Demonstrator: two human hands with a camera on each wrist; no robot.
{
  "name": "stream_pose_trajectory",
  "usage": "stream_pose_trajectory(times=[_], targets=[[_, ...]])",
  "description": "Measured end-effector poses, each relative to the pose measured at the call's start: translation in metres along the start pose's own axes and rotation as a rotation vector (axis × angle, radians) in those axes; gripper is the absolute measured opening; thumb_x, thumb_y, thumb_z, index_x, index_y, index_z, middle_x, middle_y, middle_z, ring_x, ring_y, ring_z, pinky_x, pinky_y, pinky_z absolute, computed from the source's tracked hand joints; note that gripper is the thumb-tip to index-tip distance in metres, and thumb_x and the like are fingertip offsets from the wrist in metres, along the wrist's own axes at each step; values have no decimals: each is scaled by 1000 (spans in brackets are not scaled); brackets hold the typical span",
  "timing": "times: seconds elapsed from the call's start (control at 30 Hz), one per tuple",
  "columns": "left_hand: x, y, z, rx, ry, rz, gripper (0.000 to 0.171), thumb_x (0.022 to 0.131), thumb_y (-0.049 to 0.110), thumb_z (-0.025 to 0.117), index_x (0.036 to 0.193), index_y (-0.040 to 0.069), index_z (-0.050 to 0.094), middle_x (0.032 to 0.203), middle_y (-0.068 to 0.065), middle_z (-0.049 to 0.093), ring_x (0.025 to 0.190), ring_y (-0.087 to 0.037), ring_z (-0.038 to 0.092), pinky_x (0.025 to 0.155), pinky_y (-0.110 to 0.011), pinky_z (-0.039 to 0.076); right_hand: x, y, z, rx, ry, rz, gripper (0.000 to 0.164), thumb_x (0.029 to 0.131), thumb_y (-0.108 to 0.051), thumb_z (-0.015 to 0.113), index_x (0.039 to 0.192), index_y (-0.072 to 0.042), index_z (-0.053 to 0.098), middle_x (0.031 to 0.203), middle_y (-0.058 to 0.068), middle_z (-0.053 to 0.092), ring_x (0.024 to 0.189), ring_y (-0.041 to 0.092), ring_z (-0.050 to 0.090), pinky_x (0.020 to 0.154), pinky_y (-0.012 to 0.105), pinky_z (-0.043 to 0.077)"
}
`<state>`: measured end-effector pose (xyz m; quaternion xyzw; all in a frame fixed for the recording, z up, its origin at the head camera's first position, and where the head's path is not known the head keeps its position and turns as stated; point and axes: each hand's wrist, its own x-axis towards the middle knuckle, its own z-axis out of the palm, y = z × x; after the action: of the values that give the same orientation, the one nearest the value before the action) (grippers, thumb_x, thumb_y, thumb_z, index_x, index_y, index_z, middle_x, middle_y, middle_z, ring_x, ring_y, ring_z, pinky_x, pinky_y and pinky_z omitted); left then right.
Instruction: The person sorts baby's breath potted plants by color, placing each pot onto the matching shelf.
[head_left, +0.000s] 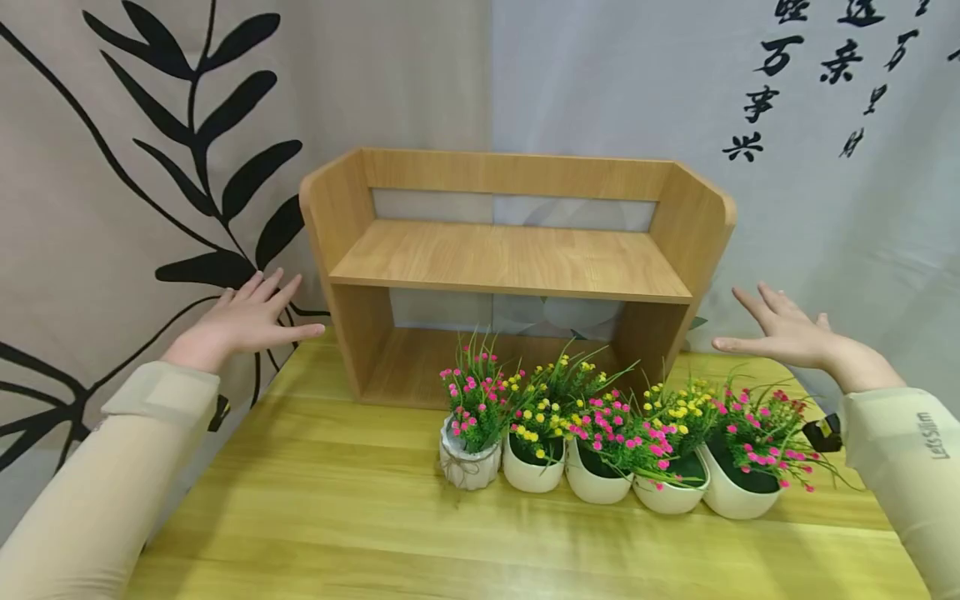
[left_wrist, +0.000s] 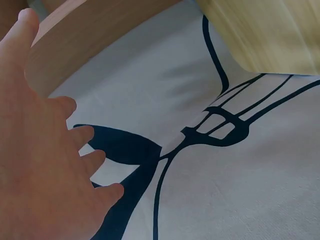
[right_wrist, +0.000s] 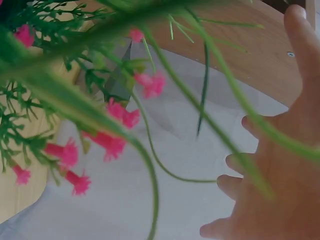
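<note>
Potted plants [head_left: 611,433] (in a row) before the shelf [head_left: 510,254]

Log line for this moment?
left hand, right hand: spread, empty; brown two-tier wooden shelf: on yellow wood-grain table; five whitish pots with pink, yellow flowers: row at shelf's front right

Yellow wood-grain table [head_left: 337,517]: one. Light-brown wood-grain shelf unit [head_left: 517,287]: one, comprising two upright side panels [head_left: 337,208], two horizontal shelf boards [head_left: 510,254] and one upper back rail [head_left: 517,173]. Green-leaved flowering plants [head_left: 480,400]: five, set in one textured white pot [head_left: 469,467] and four smooth, rounded white pots [head_left: 533,477]. Pink and yellow blooms [head_left: 611,417]: overlapping, not countable. Bare hands: two, comprising one left hand [head_left: 243,321] and one right hand [head_left: 798,337]. Pale cream sleeves [head_left: 105,483]: two.
</note>
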<state>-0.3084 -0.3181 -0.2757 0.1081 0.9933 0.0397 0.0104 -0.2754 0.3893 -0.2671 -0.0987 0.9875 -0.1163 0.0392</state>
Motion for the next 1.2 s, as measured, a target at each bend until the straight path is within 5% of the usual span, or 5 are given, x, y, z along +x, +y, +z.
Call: stream_pose_trajectory(times=[0.33,0.7,0.9,1.1,1.2], targets=[[-4,-1,3,-41,167,52,101,88,67,51,155,2,11,158,-26,9,140,-49,13,106,-71,14,-7,-6,-5,107,46,-56,94,95,-51,52,155,-15,-11,154,28,-19,138,54,-12,91,84,-2],[-8,6,19,-311,373,70,83,96,51,52,156,10,14,155,-26,20,134,-50,28,103,-68,26,-33,-32,-17,270,128,-220,90,95,-26,59,156,-22,-6,158,18,-18,142,40,-18,99,79,0],[-1,17,40,-458,515,115,72,98,40,55,156,13,21,146,-25,39,121,-44,45,88,-62,41,-48,-67,-10,280,185,-349,100,84,-16,74,157,-24,6,161,14,-6,144,41,-6,99,79,7],[4,26,61,-651,599,137,68,99,30,57,156,24,21,145,-22,43,122,-42,49,92,-56,43,-69,-120,0,261,232,-481,111,73,-20,86,156,-31,13,162,-2,-1,145,35,5,99,76,20],[5,29,73,-724,622,142,68,99,26,57,156,25,21,142,-23,46,119,-41,52,91,-42,46,-85,-146,6,222,259,-582,117,66,-30,89,157,-26,16,162,-2,3,146,30,9,108,56,28]])
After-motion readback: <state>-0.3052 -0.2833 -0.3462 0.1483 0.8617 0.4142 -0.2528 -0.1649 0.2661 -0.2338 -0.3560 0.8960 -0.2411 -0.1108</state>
